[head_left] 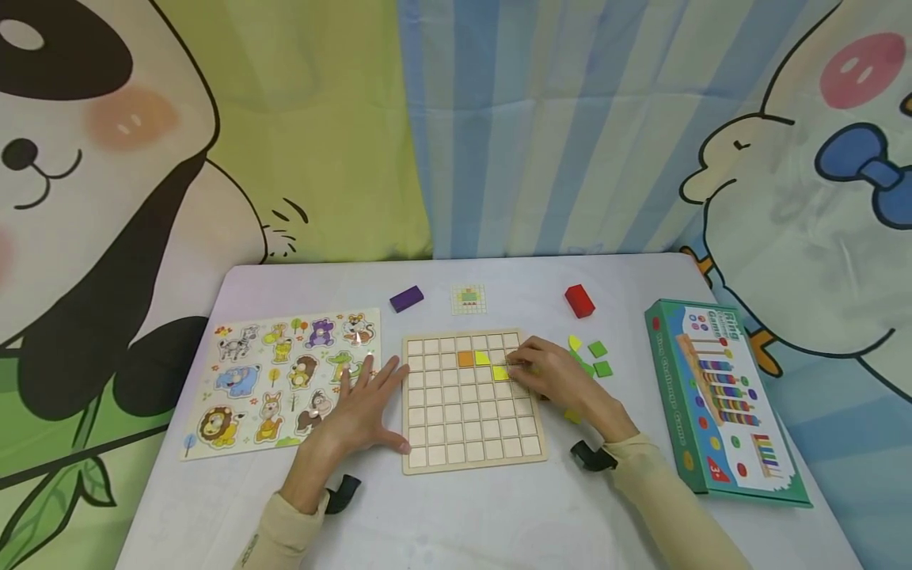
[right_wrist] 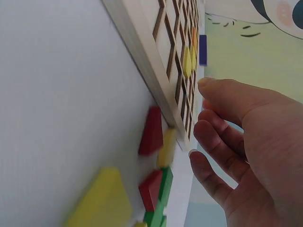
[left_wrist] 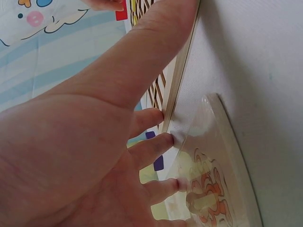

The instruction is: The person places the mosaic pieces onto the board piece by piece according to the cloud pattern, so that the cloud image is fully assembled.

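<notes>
A wooden grid board (head_left: 456,469) lies on the white table. In its upper rows sit an orange tile (head_left: 465,359) and two yellow tiles, one beside the orange (head_left: 482,358) and one lower right (head_left: 501,373). My left hand (head_left: 362,413) is spread, with its thumb at the board's left edge and other fingertips near the animal puzzle (head_left: 335,445). Over the board's upper right side, my right hand (head_left: 552,372) has its fingers bent and thumb near the index finger (right_wrist: 227,94). Whether a small tile is between those fingertips is hidden.
Loose green tiles (head_left: 603,369) and other small colored pieces lie right of the board, among them red pieces (right_wrist: 151,132). Behind the board are a purple block (head_left: 407,298), a small pattern card (head_left: 468,299) and a red block (head_left: 580,301). A green toy box (head_left: 734,404) lies far right.
</notes>
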{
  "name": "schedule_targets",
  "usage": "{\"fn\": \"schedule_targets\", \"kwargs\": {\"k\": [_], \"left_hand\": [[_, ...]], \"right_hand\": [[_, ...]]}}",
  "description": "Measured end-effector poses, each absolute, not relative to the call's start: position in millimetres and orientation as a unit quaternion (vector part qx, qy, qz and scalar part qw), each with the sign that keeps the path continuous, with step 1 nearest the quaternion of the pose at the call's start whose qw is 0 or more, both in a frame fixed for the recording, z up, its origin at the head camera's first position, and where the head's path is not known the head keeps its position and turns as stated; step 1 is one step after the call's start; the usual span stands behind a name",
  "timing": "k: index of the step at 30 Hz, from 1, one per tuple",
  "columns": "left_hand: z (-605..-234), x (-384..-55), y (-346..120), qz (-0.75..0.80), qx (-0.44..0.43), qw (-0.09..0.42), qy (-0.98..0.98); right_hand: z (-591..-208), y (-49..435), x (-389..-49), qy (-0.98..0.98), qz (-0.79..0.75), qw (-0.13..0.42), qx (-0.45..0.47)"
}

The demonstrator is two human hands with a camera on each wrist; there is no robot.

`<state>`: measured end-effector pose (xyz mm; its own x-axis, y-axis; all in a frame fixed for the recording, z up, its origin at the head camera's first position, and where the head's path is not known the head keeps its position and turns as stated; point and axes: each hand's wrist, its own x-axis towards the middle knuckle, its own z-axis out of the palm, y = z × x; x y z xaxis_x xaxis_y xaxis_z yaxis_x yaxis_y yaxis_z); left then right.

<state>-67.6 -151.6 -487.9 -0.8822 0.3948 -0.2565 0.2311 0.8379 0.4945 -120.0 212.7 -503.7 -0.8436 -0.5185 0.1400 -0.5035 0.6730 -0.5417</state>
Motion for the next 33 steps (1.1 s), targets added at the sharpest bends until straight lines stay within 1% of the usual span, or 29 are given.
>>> {"fn": "schedule_targets", "kwargs": {"k": [7,10,18,27,33], "left_hand": [[-487.8,-66.0,-150.8,0.228,0.169,0.18,0.942],[-486.8,-66.1,-150.8,0.23,0.169,0.184,0.941],[-485.2,-68.7,-153.2,0.23,0.165,0.188,0.941],[-482.2,-69.6,-154.3,0.233,0.166,0.182,0.941],[-484.2,-69.4,-153.0,0.234,0.171,0.182,0.94]], "right_hand": [[-495.7,243.4,-123.6,0.908,-0.3,-0.067,-0.284],[-488.2,258.4,-123.9,0.914,-0.295,-0.087,-0.265],[-474.4,296.2,-117.0,0.938,-0.268,-0.1,-0.193],[-478.5,321.6,-101.2,0.939,-0.254,-0.121,-0.197],[-483.2,326.1,-89.5,0.947,-0.245,-0.104,-0.181]]}}
